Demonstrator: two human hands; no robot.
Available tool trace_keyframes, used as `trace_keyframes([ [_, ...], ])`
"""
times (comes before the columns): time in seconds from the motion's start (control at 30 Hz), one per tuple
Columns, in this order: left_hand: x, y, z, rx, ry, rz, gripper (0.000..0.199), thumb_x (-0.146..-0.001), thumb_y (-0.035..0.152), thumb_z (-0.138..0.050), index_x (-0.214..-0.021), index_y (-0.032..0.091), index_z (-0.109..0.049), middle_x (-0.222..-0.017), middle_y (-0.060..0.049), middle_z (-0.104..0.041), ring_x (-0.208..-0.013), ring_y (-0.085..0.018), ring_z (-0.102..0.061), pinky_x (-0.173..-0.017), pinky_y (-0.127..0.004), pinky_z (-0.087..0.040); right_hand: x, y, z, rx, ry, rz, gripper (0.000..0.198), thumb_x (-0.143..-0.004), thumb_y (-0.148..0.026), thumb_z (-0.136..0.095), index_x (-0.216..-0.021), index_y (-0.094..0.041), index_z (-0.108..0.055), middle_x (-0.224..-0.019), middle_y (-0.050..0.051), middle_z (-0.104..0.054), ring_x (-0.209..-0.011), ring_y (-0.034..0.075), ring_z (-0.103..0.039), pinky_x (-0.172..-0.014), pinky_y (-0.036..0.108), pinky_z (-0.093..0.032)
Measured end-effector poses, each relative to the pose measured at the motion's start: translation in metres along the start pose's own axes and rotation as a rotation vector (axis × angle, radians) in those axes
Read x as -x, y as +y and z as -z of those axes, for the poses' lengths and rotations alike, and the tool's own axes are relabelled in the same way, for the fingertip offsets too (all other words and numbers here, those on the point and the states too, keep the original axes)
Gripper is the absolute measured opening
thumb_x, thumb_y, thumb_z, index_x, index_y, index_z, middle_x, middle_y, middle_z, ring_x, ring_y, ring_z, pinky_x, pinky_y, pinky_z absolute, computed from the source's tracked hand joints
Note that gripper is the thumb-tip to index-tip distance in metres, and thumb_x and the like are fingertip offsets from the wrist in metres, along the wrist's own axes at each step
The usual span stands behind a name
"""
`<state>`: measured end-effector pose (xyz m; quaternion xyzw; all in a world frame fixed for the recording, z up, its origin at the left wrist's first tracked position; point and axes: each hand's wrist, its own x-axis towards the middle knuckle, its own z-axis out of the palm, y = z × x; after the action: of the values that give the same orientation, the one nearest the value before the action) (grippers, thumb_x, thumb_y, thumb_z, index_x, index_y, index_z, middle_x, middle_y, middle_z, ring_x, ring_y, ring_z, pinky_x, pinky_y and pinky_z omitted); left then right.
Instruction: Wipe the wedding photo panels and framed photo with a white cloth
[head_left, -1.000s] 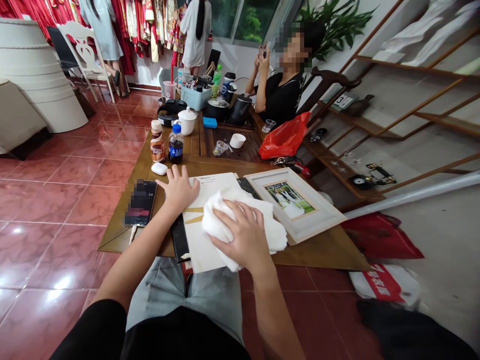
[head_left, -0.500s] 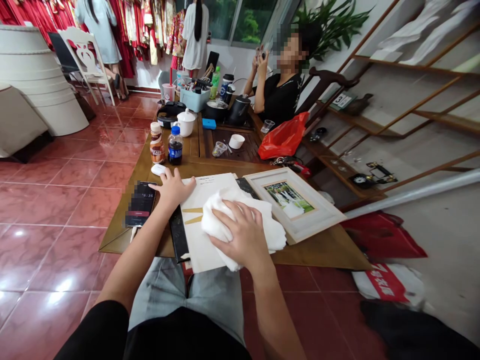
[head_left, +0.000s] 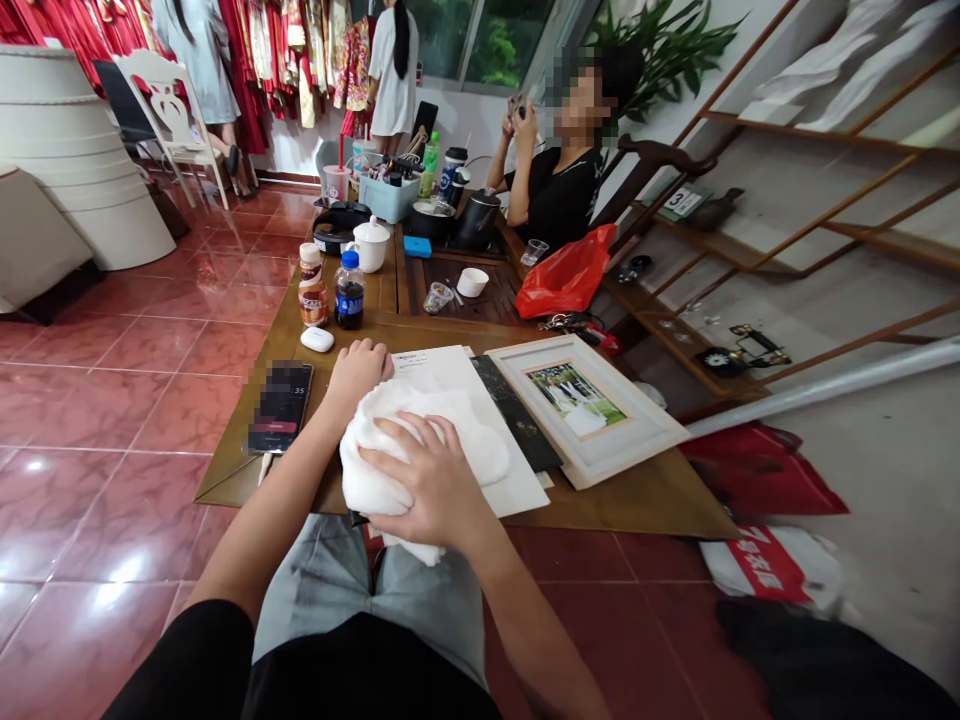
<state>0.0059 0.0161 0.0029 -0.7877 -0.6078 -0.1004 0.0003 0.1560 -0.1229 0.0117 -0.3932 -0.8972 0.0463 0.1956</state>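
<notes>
A bunched white cloth (head_left: 375, 455) lies over the near left part of a white picture board (head_left: 517, 490). My right hand (head_left: 431, 480) presses on the cloth with its fingers curved around it. At the board's far left edge, my left hand (head_left: 361, 372) lies low with its fingers close together, partly hidden behind the cloth. Under the board is a dark, patterned panel (head_left: 517, 415). To the right, a white frame (head_left: 637, 432) with a photo in its middle lies partly over that panel.
Left of my forearm are a phone (head_left: 281, 410) and a white case (head_left: 317, 340). Beyond stand a brown bottle (head_left: 313, 288), a cola bottle (head_left: 349, 292) and a lidded white cup (head_left: 371, 245). A red bag (head_left: 566, 280) lies at the far right; a person (head_left: 562, 190) sits behind it.
My right hand has slid the cloth left and toward me, uncovering the board's right side and covering the gold strips. My left hand's spread fingers have drawn together.
</notes>
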Motion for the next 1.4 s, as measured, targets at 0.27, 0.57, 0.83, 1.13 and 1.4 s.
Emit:
trace_keyframes([
  [0.27,-0.002,-0.003,-0.007,0.002,0.077,-0.048,0.035,-0.105,0.026,-0.036,-0.103,0.013,-0.068,-0.106,-0.014,-0.069,-0.106,-0.027,-0.062,-0.094,-0.039,-0.045,0.022,0.035,0.011,0.163,0.114,-0.179,0.055,-0.085,-0.056,-0.069,-0.133,-0.030,-0.067,-0.145,0.010,-0.058,-0.130,0.033,-0.050,-0.105,0.050,-0.033],
  [0.57,-0.003,-0.001,-0.008,0.020,0.073,-0.047,0.035,-0.105,0.027,-0.037,-0.102,0.013,-0.068,-0.106,-0.014,-0.068,-0.107,-0.028,-0.062,-0.092,-0.039,-0.045,0.042,0.070,0.018,0.347,0.216,-0.403,0.047,-0.094,-0.056,-0.056,-0.126,-0.025,-0.071,-0.142,0.012,-0.060,-0.122,0.035,-0.055,-0.098,0.051,-0.040],
  [0.83,-0.002,-0.001,-0.005,0.007,0.060,-0.059,0.035,-0.106,0.026,-0.036,-0.105,0.012,-0.068,-0.107,-0.015,-0.068,-0.109,-0.028,-0.062,-0.093,-0.040,-0.045,0.004,0.031,0.011,0.175,0.001,-0.093,0.058,-0.086,-0.060,-0.066,-0.135,-0.029,-0.066,-0.151,0.012,-0.054,-0.136,0.038,-0.043,-0.109,0.056,-0.028],
  [1.13,-0.002,-0.002,-0.006,-0.007,0.072,-0.070,0.035,-0.105,0.026,-0.036,-0.104,0.012,-0.068,-0.106,-0.015,-0.068,-0.107,-0.028,-0.062,-0.093,-0.040,-0.046,0.000,0.049,0.020,0.165,-0.067,-0.066,0.062,-0.084,-0.059,-0.070,-0.139,-0.031,-0.063,-0.152,0.010,-0.053,-0.134,0.035,-0.046,-0.109,0.052,-0.032],
  [1.4,-0.004,-0.003,-0.007,0.018,0.070,-0.068,0.037,-0.104,0.025,-0.036,-0.101,0.012,-0.070,-0.104,-0.015,-0.069,-0.105,-0.027,-0.062,-0.093,-0.039,-0.046,-0.002,0.103,0.026,0.219,0.015,-0.312,0.054,-0.093,-0.060,-0.057,-0.135,-0.028,-0.066,-0.147,0.010,-0.057,-0.130,0.034,-0.051,-0.103,0.052,-0.039],
])
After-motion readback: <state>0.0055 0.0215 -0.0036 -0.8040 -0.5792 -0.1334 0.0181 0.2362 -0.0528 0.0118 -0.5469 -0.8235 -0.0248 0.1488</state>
